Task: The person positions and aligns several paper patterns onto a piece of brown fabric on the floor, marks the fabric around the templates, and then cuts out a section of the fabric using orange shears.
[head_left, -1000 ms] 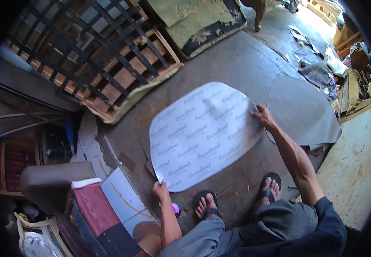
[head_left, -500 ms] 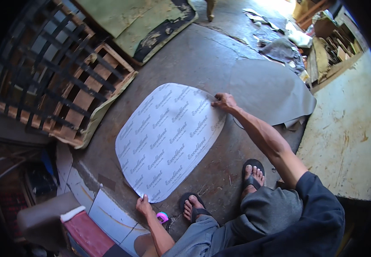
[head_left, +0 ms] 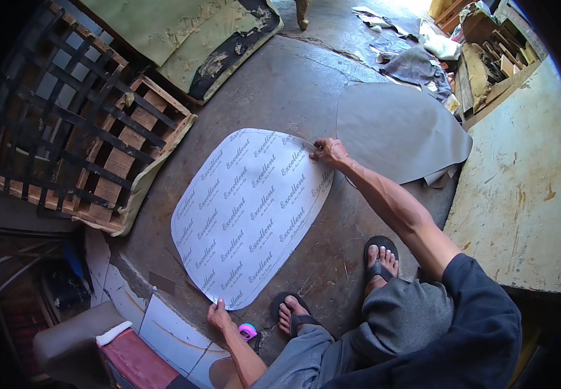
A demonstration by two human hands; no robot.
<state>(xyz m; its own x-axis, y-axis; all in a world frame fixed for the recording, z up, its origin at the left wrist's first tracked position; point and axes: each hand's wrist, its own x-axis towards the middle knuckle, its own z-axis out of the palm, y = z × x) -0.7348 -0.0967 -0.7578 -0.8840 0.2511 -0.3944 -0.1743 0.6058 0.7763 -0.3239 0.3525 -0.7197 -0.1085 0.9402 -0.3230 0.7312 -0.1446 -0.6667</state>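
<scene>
A large rounded sheet (head_left: 248,214), white with rows of grey print, lies over the dark floor before my feet. My right hand (head_left: 329,152) pinches its far right edge between thumb and fingers. At the near corner my left hand (head_left: 218,313) grips the rim, thumb on top and the other fingers hidden beneath. A grey sheet of similar rounded shape (head_left: 400,129) lies flat beyond my right hand, its lower right edge creased. Close to my left hand sits a small pink tape measure (head_left: 247,332).
On the left stands a wooden frame (head_left: 125,149) laced with dark straps; a pale green padded panel (head_left: 170,39) is behind it. A worn board (head_left: 514,188) borders the right. Scraps (head_left: 417,68) litter the far right. A red cushioned piece (head_left: 134,356) sits at lower left.
The whole view has shifted slightly. Both hands keep their hold on the printed sheet, whose far right edge by my right hand looks slightly more curled.
</scene>
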